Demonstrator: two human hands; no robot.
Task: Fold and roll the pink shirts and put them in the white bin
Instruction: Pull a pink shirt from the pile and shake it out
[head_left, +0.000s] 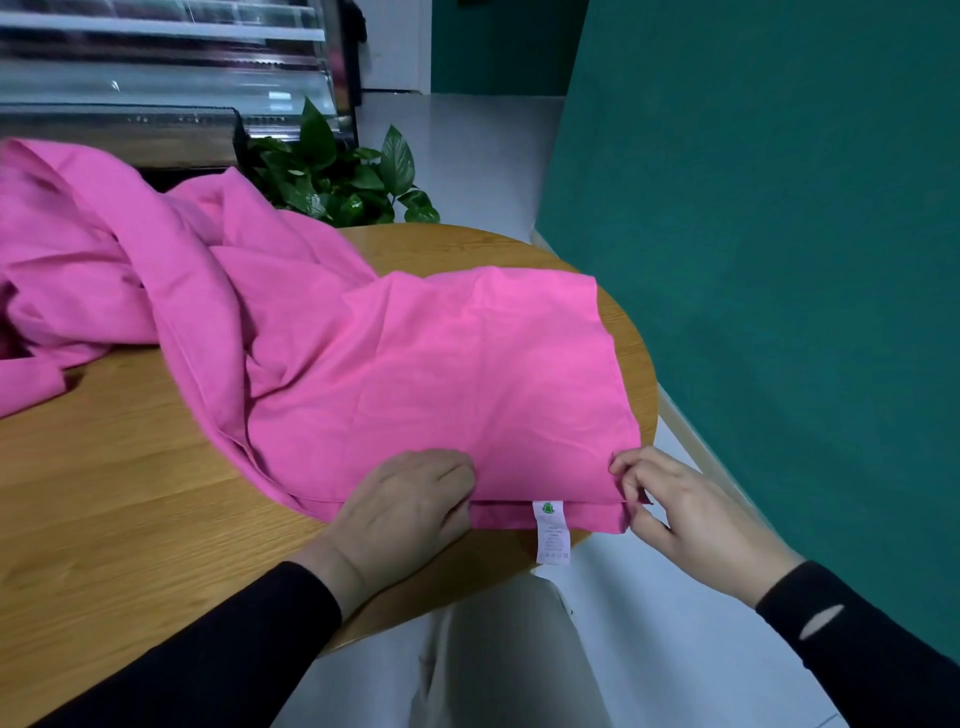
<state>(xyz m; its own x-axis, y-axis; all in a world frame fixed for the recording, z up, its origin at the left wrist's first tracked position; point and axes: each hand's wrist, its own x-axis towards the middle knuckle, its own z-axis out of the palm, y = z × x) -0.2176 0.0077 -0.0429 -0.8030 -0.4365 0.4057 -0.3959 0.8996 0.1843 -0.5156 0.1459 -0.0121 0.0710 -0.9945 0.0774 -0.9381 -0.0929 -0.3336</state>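
Observation:
A pink shirt (441, 374) lies spread over the right part of the round wooden table (130, 467), its near hem folded back, with a white care label (551, 530) hanging over the table's edge. My left hand (400, 509) grips the folded hem left of the label, fingers tucked under the fabric. My right hand (670, 504) pinches the hem's right corner. More pink cloth (78, 249) is heaped at the far left; I cannot tell where one shirt ends. The white bin is not in view.
A green leafy plant (337, 171) stands behind the table's far edge. A glass display case (166, 67) fills the back left. A teal wall (779, 234) runs close along the right. Pale floor (467, 156) lies beyond the table.

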